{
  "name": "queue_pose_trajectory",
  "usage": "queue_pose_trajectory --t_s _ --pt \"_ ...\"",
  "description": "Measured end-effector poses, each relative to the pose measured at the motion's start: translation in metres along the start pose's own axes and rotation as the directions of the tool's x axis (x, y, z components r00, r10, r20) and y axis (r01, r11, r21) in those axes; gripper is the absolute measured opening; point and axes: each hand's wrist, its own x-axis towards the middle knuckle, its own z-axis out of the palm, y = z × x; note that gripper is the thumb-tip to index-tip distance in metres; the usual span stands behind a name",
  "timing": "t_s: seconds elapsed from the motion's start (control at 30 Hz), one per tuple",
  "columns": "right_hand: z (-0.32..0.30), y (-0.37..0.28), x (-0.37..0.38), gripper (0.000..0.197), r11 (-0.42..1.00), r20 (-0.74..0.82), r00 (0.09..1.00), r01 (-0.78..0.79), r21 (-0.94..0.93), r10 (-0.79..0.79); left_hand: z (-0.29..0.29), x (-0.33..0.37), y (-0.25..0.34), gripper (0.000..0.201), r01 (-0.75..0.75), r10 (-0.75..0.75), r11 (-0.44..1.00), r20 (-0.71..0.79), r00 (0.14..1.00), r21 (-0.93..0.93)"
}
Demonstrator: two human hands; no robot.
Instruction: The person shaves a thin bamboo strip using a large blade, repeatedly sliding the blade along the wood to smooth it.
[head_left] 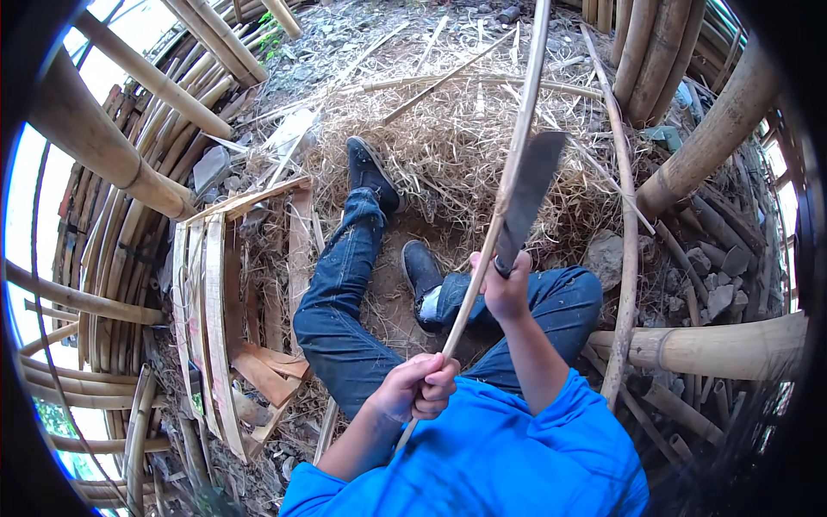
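A long, narrow bamboo strip slants from my lap up past the top edge of the view. My left hand is closed round its lower part, close to my body. Farther up, my right hand grips the dark handle of a machete. Its broad grey blade points away from me and lies along the strip's right side, seemingly against it. Whether my right fingers also touch the strip is hard to tell. Between my bent legs, pale shavings cover the ground.
At my left stands a wooden slat crate. A long bamboo pole lies at my right, by a thick bamboo piece and stones. Upright bamboo posts and stacked bamboo stand around me.
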Motion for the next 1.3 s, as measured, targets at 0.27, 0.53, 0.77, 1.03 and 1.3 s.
queue_pose_trajectory --t_s 0.27,0.53,0.77,1.03,1.3 --pt "0.012 -0.052 0.017 0.033 0.426 0.198 0.97 -0.239 0.873 0.138 -0.016 -0.014 0.0 0.038 -0.037 0.056 0.986 0.109 0.992 -0.164" --pt "-0.025 -0.032 -0.012 0.024 0.904 0.065 0.997 -0.009 -0.427 0.041 -0.008 -0.027 0.016 0.033 -0.156 0.164 0.978 -0.046 0.985 0.141" --pt "-0.011 -0.032 -0.006 0.019 0.774 0.132 0.974 0.227 -0.59 -0.186 0.014 -0.016 0.002 0.027 -0.103 0.198 0.921 -0.224 0.954 0.375" --pt "-0.032 -0.044 -0.001 0.014 0.558 0.158 0.945 0.298 -0.775 -0.286 0.023 -0.014 -0.005 0.022 -0.059 0.321 0.75 -0.285 0.903 0.659" --pt "-0.055 -0.05 0.01 0.019 0.401 0.114 0.813 0.397 -0.826 -0.57 0.033 -0.008 -0.013 0.02 -0.023 0.321 0.674 -0.264 0.91 0.738"
